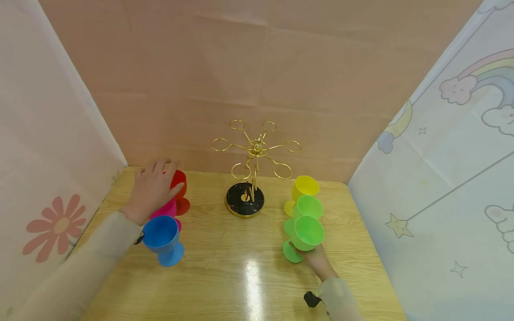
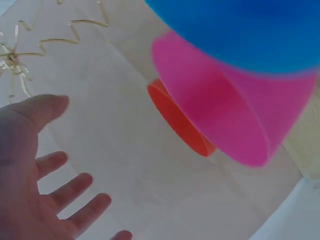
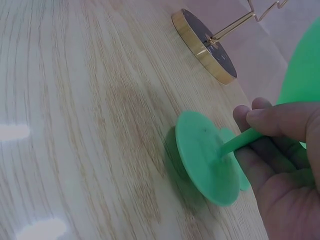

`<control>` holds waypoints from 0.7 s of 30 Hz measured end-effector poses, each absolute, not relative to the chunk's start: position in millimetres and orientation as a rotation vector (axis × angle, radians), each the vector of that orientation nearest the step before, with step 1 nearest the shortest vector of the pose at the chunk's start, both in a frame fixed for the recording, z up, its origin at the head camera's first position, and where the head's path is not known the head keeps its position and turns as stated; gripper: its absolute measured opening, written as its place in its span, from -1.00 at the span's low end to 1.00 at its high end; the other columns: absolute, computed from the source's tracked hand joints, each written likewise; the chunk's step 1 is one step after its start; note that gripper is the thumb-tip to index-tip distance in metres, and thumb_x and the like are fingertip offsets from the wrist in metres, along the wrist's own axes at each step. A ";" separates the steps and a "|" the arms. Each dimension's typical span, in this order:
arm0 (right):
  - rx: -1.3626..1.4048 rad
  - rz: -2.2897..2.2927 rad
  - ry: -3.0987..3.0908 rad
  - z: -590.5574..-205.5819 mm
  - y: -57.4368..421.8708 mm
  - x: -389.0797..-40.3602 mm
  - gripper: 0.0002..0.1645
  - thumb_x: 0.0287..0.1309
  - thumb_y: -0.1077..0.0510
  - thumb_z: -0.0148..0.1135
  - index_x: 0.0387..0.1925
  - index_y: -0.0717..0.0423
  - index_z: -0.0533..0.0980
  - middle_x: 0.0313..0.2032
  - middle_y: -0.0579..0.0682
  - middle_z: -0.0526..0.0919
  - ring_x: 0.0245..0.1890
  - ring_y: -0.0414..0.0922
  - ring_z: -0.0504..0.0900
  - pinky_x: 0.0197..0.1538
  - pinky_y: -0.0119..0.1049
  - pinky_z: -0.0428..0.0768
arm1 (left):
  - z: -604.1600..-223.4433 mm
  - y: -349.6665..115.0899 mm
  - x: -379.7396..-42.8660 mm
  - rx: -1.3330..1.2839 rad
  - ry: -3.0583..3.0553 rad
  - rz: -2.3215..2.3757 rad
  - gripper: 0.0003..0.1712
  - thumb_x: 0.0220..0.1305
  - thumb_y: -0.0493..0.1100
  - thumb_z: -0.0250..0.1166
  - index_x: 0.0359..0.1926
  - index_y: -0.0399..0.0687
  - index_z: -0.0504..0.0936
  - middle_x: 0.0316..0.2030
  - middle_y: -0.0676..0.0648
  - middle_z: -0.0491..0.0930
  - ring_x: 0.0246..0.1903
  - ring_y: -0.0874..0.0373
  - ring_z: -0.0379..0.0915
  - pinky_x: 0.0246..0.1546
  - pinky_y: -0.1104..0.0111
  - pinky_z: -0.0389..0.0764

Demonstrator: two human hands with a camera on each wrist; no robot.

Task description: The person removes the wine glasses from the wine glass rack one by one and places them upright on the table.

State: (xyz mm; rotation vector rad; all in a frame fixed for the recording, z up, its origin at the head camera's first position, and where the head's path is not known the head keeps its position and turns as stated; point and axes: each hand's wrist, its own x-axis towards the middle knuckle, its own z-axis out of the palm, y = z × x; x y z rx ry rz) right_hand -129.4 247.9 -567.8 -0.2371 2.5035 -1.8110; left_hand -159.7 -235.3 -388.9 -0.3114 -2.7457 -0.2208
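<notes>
My left hand, fingers spread, is above the red goblet and pink goblet, partly covering both. In the left wrist view those fingers hold nothing. Nearest me on that side stands a blue goblet, just by the left wrist. On the other side, my right hand pinches the thin stem of the front green goblet between thumb and fingers. Its round foot is at the tabletop; whether it touches I cannot tell. Behind it are a second green goblet and a yellow one.
Between the two rows stands a gold wire rack with several open rings and a round black base. The wooden table ends at a pinkish backdrop. White printed sheets flank both sides.
</notes>
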 end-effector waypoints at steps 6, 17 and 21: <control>-0.180 -1.769 2.539 -567.4 251.9 -129.0 -0.36 0.13 0.40 0.42 0.22 0.14 0.40 0.01 -0.16 0.66 0.07 -0.43 0.54 0.33 -0.17 0.38 | -387.6 -239.1 -174.2 -0.329 -2.773 -0.207 -0.08 0.23 0.07 0.44 0.47 -0.13 0.23 0.32 -0.37 0.30 0.32 -0.40 0.17 0.15 -0.46 0.23; -0.151 -1.772 2.483 -550.0 247.4 -117.8 -0.38 0.12 0.42 0.40 0.20 0.23 0.40 0.06 -0.05 0.60 0.07 -0.42 0.50 0.37 0.25 0.29 | -382.5 -238.0 -193.8 -0.310 -2.917 -0.233 0.05 0.25 0.18 0.37 0.57 -0.04 0.04 0.49 -0.36 0.00 0.45 -0.48 -0.14 0.19 -0.62 -0.20; -0.142 -1.712 2.540 -557.7 250.4 -118.6 -0.39 0.14 0.40 0.41 0.20 0.17 0.42 0.09 0.00 0.60 0.09 -0.43 0.50 0.37 0.20 0.33 | -381.8 -237.0 -198.2 -0.273 -2.971 -0.207 0.08 0.26 0.24 0.32 0.59 -0.01 -0.03 0.53 -0.38 -0.10 0.48 -0.50 -0.28 0.17 -0.63 -0.28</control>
